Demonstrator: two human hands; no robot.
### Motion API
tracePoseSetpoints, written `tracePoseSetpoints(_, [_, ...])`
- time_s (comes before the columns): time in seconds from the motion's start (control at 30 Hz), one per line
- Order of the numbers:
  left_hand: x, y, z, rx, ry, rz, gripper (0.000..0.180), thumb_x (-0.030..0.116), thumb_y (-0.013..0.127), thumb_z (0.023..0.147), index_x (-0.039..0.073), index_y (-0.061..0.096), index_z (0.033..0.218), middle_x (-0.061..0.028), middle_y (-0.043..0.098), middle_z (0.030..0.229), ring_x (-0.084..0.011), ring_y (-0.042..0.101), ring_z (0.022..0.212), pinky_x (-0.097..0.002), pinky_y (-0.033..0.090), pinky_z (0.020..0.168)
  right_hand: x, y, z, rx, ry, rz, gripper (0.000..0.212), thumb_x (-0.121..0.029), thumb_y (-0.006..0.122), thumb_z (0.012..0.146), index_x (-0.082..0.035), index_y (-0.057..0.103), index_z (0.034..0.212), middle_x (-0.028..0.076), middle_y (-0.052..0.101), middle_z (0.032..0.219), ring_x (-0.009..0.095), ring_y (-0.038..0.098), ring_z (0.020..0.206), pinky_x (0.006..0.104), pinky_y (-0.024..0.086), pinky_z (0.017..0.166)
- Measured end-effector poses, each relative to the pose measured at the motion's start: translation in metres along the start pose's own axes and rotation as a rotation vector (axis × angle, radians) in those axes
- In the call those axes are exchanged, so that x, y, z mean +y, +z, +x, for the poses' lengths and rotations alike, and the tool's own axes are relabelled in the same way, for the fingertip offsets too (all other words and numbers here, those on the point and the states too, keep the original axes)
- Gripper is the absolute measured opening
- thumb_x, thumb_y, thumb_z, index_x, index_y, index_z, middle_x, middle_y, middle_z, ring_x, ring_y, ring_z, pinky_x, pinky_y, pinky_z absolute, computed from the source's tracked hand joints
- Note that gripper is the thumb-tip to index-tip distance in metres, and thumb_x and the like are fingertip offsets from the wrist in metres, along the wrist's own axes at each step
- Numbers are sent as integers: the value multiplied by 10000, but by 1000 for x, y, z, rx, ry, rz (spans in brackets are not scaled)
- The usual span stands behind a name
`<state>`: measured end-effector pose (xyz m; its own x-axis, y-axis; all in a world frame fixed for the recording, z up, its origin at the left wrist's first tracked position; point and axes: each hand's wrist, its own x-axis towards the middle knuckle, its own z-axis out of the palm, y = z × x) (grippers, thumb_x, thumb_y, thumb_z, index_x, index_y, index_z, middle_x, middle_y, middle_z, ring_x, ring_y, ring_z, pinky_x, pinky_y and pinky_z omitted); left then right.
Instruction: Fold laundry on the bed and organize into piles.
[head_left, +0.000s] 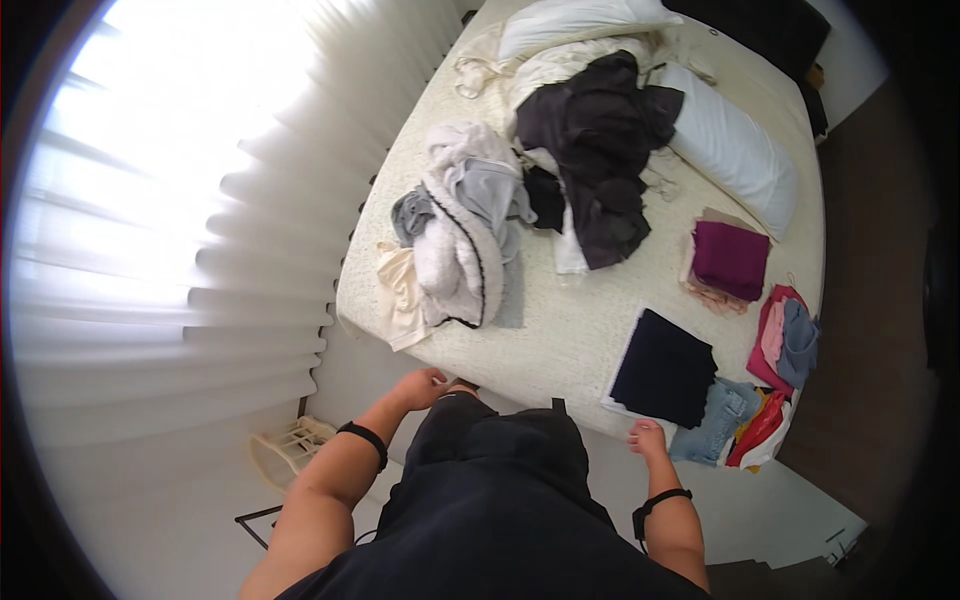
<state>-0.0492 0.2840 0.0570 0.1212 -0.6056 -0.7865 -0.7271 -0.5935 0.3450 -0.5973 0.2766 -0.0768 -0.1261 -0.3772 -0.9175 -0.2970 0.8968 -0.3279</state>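
Observation:
My left hand [420, 388] hangs by my thigh, just off the front edge of the bed [545, 350]. Its fingers are loosely bent and hold nothing that I can see. Beyond the same edge, my right hand [648, 437] is held low with its fingers half curled, also empty. Nearest to it lie a folded dark navy garment [662, 368], on top of a white one, and folded light-blue jeans [716, 420]. A heap with a fluffy white blanket or robe [455, 255] and grey clothes [490, 190] lies ahead of my left hand.
Black clothing [595, 150] is heaped mid-bed by a white pillow [735, 150]. A folded purple stack [730, 260], pink and blue clothes [785, 340] and red clothes [762, 430] line the right side. White curtains [240, 250] hang left. A cream rack-like object [290, 447] stands lower left.

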Motion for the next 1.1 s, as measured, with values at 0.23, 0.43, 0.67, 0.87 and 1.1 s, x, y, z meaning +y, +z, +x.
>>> tracePoseSetpoints(0.23, [-124, -64, 80, -58, -6, -74, 314, 302, 658, 843, 62, 696, 1043, -185, 709, 1012, -327, 682, 930, -402, 531, 844, -54, 118, -50, 100, 74, 41, 315, -116, 587, 881, -77, 575, 1193, 92, 669, 943, 203, 655, 719, 347, 549, 588])
tracePoseSetpoints(0.43, [-175, -119, 147, 13, 49, -46, 310, 294, 624, 831, 30, 713, 965, -210, 701, 990, -370, 661, 960, -440, 517, 875, -99, 220, -118, -71, -21, -124, 346, -110, 587, 900, -36, 558, 1237, 111, 676, 988, 203, 664, 800, 332, 552, 653])
tracePoseSetpoints(0.67, [-166, -161, 244, 31, 182, -6, 346, 279, 597, 826, 13, 696, 1023, -241, 681, 1021, -394, 647, 990, -453, 513, 889, -130, 249, -188, 20, -26, -112, 342, -104, 561, 928, -11, 545, 1257, 127, 685, 1017, 192, 671, 820, 322, 555, 667])
tracePoseSetpoints(0.87, [-72, -230, 308, 782, 236, -240, 828, 226, 721, 800, 75, 289, 1490, -245, 473, 1397, -388, 408, 1336, -455, 384, 1074, -114, 241, -221, 184, 36, -4, 313, -90, 570, 921, -19, 564, 1225, 122, 691, 1002, 194, 679, 807, 318, 560, 666])
tracePoseSetpoints(1.1, [-46, -274, 340, 329, 231, -88, 689, 261, 716, 777, 96, 459, 1394, -220, 655, 1157, -362, 611, 1105, -433, 451, 993, -106, 262, -229, 128, 99, -43, 338, -93, 619, 899, -21, 571, 1225, 110, 692, 958, 189, 685, 811, 301, 555, 648])
